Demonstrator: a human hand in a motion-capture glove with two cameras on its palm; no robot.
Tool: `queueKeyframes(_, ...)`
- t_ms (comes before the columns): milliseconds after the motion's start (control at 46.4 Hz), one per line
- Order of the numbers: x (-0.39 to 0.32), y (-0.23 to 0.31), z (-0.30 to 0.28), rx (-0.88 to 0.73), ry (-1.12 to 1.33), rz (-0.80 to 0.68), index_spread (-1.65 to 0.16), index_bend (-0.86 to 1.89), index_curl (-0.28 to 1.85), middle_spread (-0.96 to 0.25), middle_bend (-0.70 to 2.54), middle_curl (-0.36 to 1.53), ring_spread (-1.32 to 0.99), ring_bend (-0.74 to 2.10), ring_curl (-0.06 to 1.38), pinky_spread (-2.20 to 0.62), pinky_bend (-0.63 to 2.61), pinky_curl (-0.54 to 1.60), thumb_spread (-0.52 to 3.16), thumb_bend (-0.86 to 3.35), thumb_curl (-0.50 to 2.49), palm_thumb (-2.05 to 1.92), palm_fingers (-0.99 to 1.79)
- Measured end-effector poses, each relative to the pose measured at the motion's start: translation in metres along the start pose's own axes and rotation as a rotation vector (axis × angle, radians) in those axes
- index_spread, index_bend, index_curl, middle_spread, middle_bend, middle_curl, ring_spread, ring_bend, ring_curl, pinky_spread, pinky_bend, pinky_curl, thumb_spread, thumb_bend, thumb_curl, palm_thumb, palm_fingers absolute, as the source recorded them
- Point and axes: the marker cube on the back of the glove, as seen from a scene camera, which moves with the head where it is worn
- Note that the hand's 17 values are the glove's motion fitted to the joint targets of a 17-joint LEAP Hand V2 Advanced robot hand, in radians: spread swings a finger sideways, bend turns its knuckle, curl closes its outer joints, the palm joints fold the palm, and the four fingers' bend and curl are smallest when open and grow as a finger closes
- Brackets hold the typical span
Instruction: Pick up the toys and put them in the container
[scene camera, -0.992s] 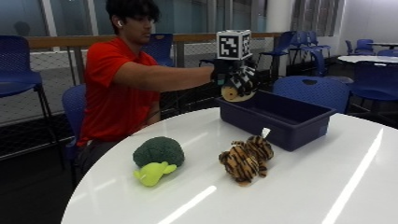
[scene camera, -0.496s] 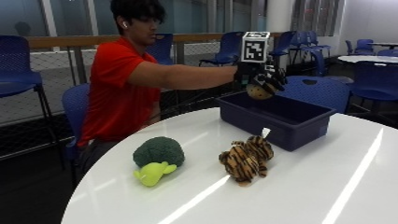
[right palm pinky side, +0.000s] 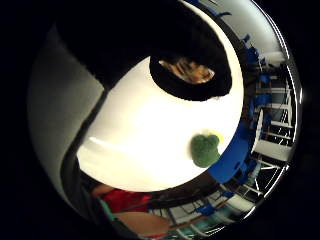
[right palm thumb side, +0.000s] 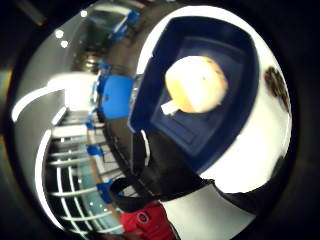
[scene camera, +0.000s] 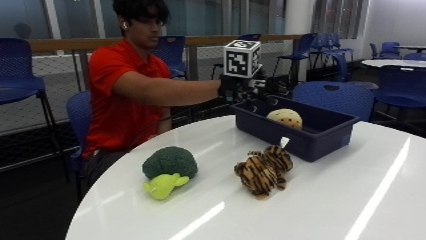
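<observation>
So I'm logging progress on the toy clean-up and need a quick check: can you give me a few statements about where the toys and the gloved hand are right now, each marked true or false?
1. A round cream-and-tan plush toy lies inside the dark blue plastic bin. True.
2. The striped tiger plush is in the bin. False: it lies on the round white table, in front of the bin.
3. The green broccoli plush lies on the table beside the tiger. True.
4. The black-gloved right hand grips the broccoli. False: it is up by the bin's far end, away from the broccoli.
5. Two toys remain outside the bin. True.
</observation>
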Motion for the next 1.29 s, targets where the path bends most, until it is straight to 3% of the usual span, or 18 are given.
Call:
queueKeyframes(280, 0.113, 0.058, 0.002, 0.012, 0.058, 0.154, -0.35, 0.11, 0.30, -0.06, 0.15, 0.38, 0.04, 0.18, 0.32, 0.12, 1.16, 0.39, 1.06, -0.07, 0.38, -0.08, -0.21)
queueKeyframes(712, 0.231, 0.121, 0.031, -0.017, 0.098, 0.390, -0.34, 0.13, 0.25, -0.05, 0.15, 0.32, 0.07, 0.15, 0.27, 0.14, 1.10, 0.35, 1.02, -0.08, 0.28, -0.10, -0.20)
queueKeyframes(1294, 0.286, 0.141, 0.085, -0.203, 0.092, 0.507, -0.34, 0.13, 0.24, -0.03, 0.12, 0.26, 0.08, 0.16, 0.20, 0.14, 1.24, 0.38, 0.99, -0.05, 0.24, -0.05, -0.18)
